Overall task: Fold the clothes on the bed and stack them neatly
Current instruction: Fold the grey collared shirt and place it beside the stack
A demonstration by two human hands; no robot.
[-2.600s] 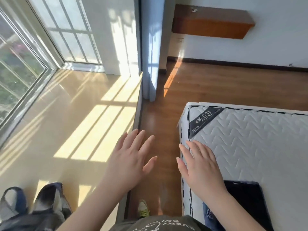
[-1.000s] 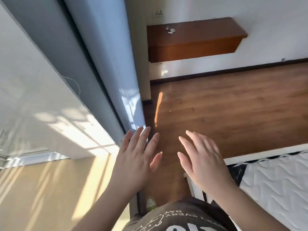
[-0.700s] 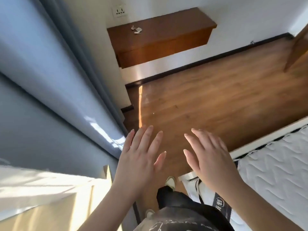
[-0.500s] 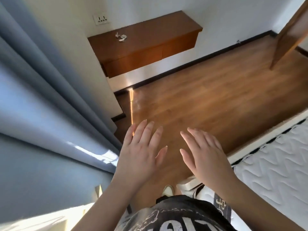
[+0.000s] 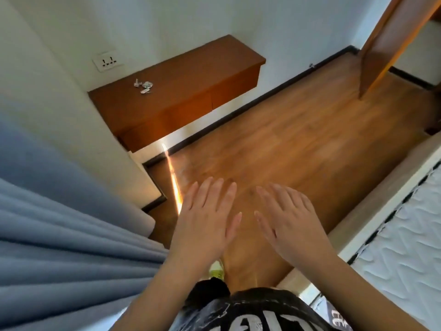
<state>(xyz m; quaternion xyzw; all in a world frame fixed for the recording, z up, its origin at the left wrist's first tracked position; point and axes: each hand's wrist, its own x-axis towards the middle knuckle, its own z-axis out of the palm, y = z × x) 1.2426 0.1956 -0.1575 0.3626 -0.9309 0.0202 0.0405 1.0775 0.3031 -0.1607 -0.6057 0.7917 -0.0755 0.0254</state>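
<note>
My left hand (image 5: pixel 205 223) and my right hand (image 5: pixel 290 219) hover side by side over the wooden floor, palms down, fingers straight and spread, holding nothing. The bed's white quilted mattress (image 5: pixel 403 240) shows only as a corner at the right edge, to the right of my right hand. No clothes lie on the visible part of the bed.
A blue curtain (image 5: pixel 59 247) fills the lower left. A wooden wall shelf (image 5: pixel 181 91) with small items (image 5: pixel 143 85) hangs under a wall socket (image 5: pixel 107 61). A wooden door (image 5: pixel 391 41) stands at the upper right. Wooden floor (image 5: pixel 298 144) stretches ahead.
The view has swung from the sunlit window sill and the mattress towards the wall shelf and the door. The dark clothes on the bed have left the view. Both hands stay open.
</note>
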